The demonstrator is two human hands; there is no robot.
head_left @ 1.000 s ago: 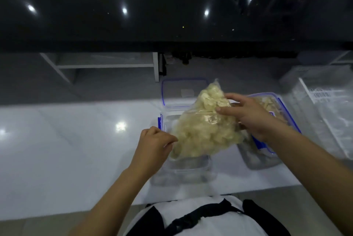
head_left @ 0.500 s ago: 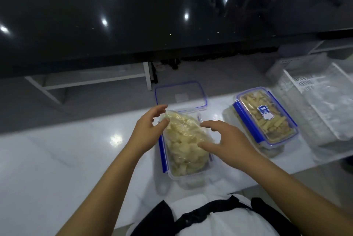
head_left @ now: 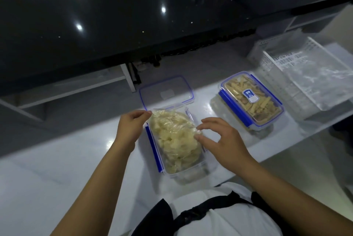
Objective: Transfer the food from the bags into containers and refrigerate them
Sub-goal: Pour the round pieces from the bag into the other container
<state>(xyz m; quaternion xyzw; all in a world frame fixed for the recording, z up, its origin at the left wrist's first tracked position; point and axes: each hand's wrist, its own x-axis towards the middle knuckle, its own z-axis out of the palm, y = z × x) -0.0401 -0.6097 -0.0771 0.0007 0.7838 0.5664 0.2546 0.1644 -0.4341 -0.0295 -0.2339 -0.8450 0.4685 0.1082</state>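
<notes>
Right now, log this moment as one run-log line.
left hand: pinches bag of food | right hand: fingertips on bag | bag: in open container | second container: lidded

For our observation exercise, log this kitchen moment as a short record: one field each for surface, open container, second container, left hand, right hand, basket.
surface: white counter
open container: holds the bag of pale food, lid lying behind it
second container: lidded, blue clips, yellow sticks inside
left hand: pinches the bag's far corner
right hand: fingertips on the bag's right edge
basket: white, slotted, with clear plastic inside, at the far right
</notes>
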